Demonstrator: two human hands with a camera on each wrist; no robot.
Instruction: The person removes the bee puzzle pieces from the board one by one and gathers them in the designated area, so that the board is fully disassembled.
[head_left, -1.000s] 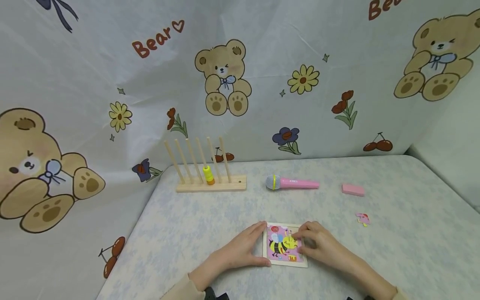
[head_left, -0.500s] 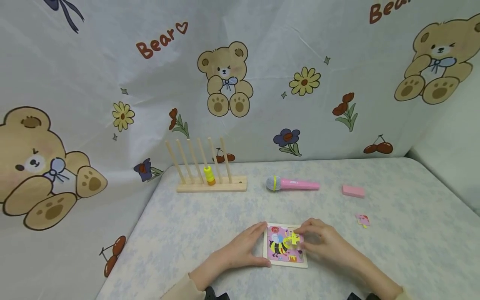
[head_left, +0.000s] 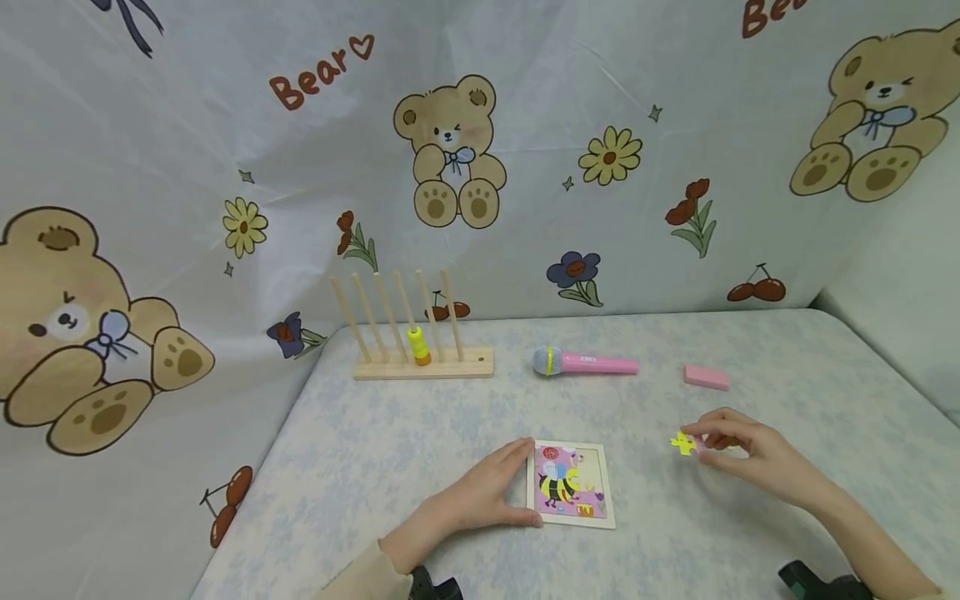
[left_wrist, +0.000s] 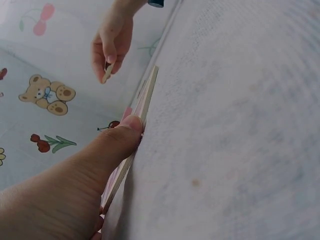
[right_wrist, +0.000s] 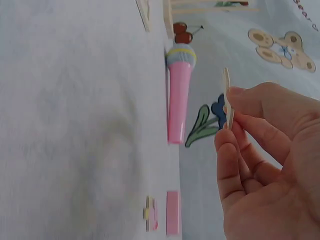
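Puzzle piece (head_left: 683, 443), yellow from head, seems edge-on from left wrist.

Head view forward and down over table (head_left: 322, 467), wrist views close, turned sideways, all three sharing right hand (head_left: 756, 454)

The person's left forearm (head_left: 416, 537) and right forearm (head_left: 855, 517) slant inward, the left hand (head_left: 487, 492) spread wide between thumb and fingers, the right hand (head_left: 756, 454) aloft, pinching with thumb and fingertips.
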